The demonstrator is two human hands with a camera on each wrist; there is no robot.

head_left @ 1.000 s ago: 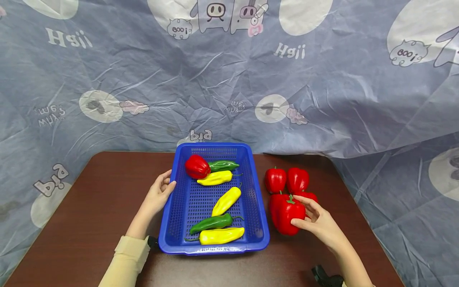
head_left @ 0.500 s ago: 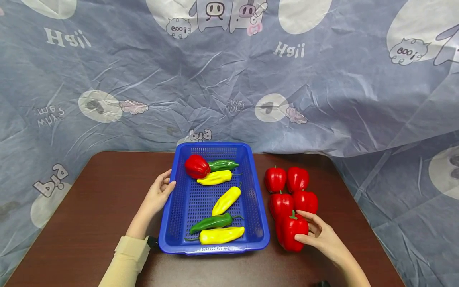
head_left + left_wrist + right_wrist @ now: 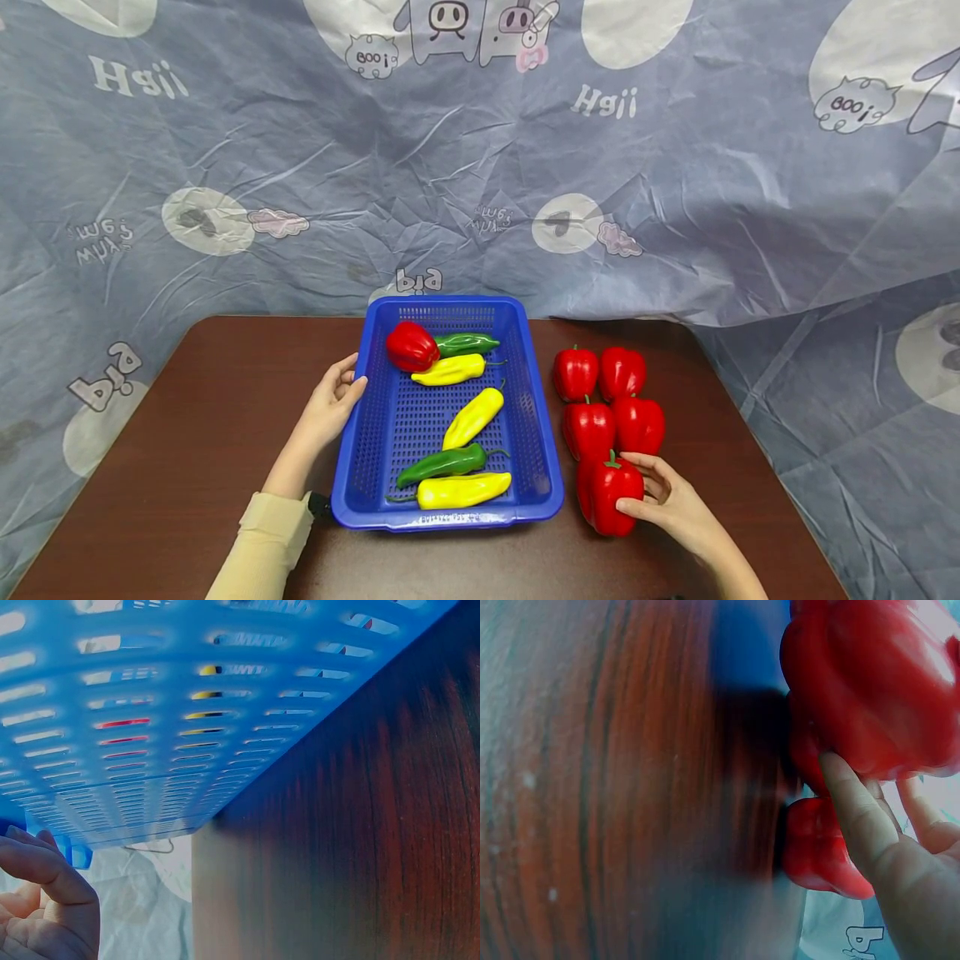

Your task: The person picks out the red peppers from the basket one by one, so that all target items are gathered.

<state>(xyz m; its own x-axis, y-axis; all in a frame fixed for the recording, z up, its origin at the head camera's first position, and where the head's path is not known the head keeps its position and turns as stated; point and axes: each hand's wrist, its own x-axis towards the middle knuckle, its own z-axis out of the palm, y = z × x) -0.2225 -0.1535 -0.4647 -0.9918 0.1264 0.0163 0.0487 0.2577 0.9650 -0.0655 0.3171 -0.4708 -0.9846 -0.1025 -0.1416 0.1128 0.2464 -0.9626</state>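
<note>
My left hand (image 3: 336,404) holds the left rim of a blue perforated plastic basket (image 3: 348,467), its fingers curled there. In the left wrist view, the basket's slotted wall (image 3: 150,690) rises beside the hand (image 3: 52,900). My right hand (image 3: 667,504) grips a red bell pepper (image 3: 611,496) between thumb and fingers, just right of the basket. The right wrist view shows this pepper (image 3: 877,690) large, with the thumb against it; whether it touches the table is unclear. Beyond it stand several more red bell peppers (image 3: 588,429) in a cluster.
Inside the basket lie a red bell pepper (image 3: 412,347), green long peppers (image 3: 442,464) and several yellow long peppers (image 3: 474,418). Everything rests on a dark brown wooden table (image 3: 225,417). Grey-blue printed cloth (image 3: 450,183) hangs behind the table's far edge.
My right hand has drawn the held bell pepper toward the near edge, away from the cluster, uncovering the peppers behind. My left hand and the basket have stayed put.
</note>
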